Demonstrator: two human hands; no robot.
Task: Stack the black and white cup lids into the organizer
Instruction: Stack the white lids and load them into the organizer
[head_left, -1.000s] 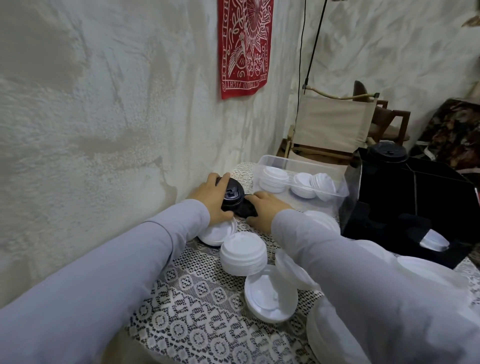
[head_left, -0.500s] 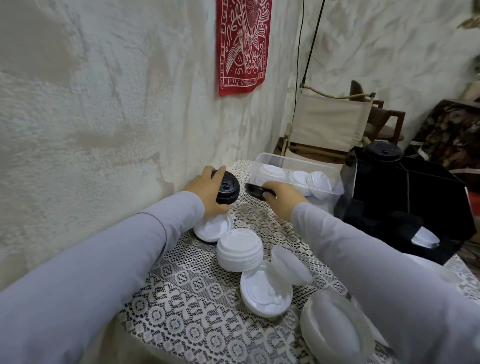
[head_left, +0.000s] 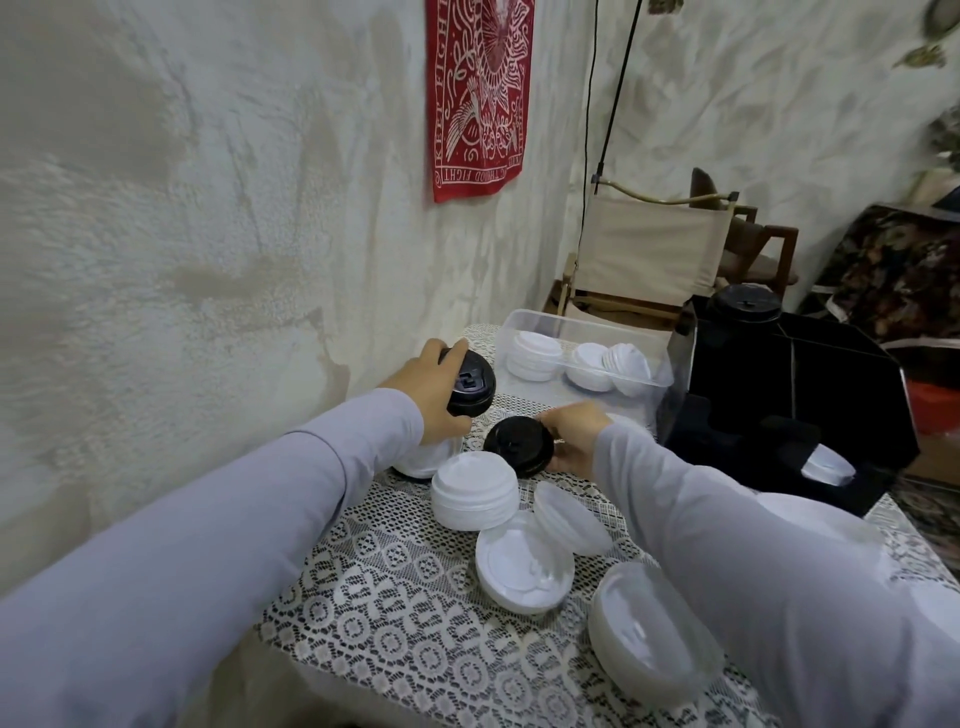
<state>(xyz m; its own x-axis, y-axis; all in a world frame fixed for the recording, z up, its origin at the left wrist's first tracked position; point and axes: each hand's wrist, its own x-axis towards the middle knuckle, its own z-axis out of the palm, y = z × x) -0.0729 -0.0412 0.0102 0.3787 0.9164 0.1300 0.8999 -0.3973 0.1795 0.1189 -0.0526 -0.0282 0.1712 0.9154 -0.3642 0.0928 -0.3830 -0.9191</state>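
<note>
Head camera view, looking down along both my pale lilac sleeves to a table under a white lace tablecloth (head_left: 395, 597). Nearest, at the table's near right edge, lies a tilted stack of translucent white plastic lids (head_left: 649, 629). Just beyond it, toward the middle, a single white plastic lid (head_left: 524, 571) lies upside down, with a clear domed lid (head_left: 571, 519) leaning tilted on its far rim. Next stands an upright stack of white domed cup lids (head_left: 475, 488).

Just beside that stack's far side, my right hand (head_left: 571, 436) pinches a round black plastic cup lid (head_left: 519, 447) by its rim, low over the cloth. I cannot tell whether it touches the cloth.

Toward the table's left edge, by the wall, my left hand (head_left: 431, 400) is curled round a second black cup lid (head_left: 470, 384). It is held tilted above a white lid on the cloth (head_left: 421, 460). Whether I hold one lid or several, I cannot tell.

Farther back, a clear rectangular plastic bin (head_left: 587, 330) holds more white lids (head_left: 535, 356). Along the table's right edge stands the black angular organizer (head_left: 841, 395). A stack of black lids (head_left: 745, 304) sits at its far corner, and one white lid in a near slot (head_left: 826, 465).

Beyond the table are a beige canvas folding chair (head_left: 649, 249) and a red printed cloth banner (head_left: 478, 93) on the plastered wall.
</note>
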